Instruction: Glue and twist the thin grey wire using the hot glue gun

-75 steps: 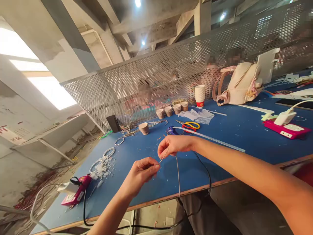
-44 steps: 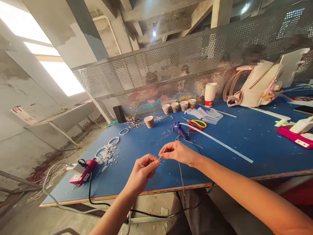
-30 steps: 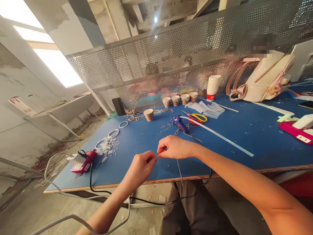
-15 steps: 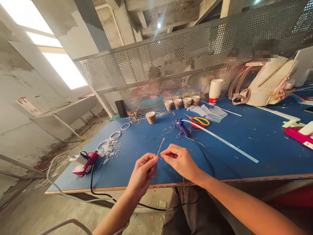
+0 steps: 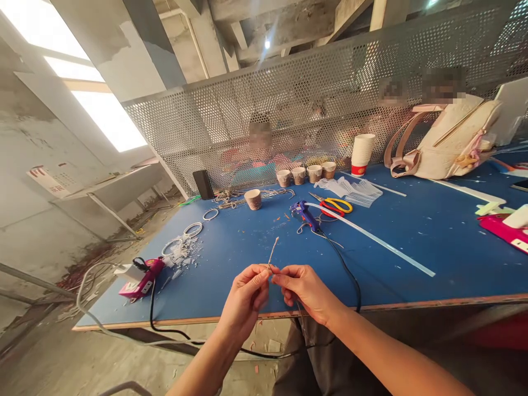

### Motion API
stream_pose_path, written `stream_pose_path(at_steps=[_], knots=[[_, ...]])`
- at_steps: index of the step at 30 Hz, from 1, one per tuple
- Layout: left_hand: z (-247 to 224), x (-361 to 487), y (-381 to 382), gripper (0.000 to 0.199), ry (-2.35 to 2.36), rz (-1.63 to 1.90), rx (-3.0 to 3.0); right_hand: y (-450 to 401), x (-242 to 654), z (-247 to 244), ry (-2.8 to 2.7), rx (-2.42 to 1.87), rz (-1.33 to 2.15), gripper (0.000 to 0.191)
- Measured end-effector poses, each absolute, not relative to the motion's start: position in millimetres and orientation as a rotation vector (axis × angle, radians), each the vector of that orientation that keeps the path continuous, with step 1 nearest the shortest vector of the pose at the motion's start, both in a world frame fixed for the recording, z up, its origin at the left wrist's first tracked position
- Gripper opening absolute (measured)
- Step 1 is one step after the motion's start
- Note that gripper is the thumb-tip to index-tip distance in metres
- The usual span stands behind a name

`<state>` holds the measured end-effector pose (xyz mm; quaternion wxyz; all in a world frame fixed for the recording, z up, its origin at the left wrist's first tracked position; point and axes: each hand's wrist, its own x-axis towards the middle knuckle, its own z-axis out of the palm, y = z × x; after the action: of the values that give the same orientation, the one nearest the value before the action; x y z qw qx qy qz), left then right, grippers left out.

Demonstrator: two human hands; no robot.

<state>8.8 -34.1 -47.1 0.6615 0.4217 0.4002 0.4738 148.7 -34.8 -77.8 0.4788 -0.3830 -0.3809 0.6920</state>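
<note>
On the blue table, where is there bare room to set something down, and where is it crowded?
The blue table is bare between the long clear stick and the pink box, and between the white scraps and the blue glue gun. It is crowded along the mesh screen: paper cups, scissors, wire rings, beige bag.

Both hands pinching one thin bit of wire over the front edge of the bench

Left hand and right hand meet fingertip to fingertip on a thin wire, its short end poking up between them. Behind them on the blue bench: a blue glue gun mid-bench with its black cord running to the front edge, a long clear glue stick, yellow scissors, and small cups by the back edge. Pink power strip sits at the front-left corner.
</note>
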Motion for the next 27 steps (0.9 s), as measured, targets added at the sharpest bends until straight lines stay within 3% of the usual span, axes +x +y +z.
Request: stream_pose_path(at_steps=[6,13,20,27], knots=[[-44.8,11.5,-34.6,0.024,0.938,1.081,1.002,-36.0,153.6,-77.3,-1.084,-0.981,1.609,0.033],[-47.1,10.9,-35.0,0.026,1.025,1.116,1.217,-35.2,166.0,-69.0,-1.32,-1.044,1.156,0.018],[-45.9,11.9,-36.7,0.027,1.175,1.042,1.445,-26.5,178.1,-52.5,-1.05,-1.0,1.203,0.027],[-47.9,13.6,-33.5,0.025,1.178,1.005,1.394,-24.5,173.2,-60.2,-0.992,-0.865,1.473,0.029]])
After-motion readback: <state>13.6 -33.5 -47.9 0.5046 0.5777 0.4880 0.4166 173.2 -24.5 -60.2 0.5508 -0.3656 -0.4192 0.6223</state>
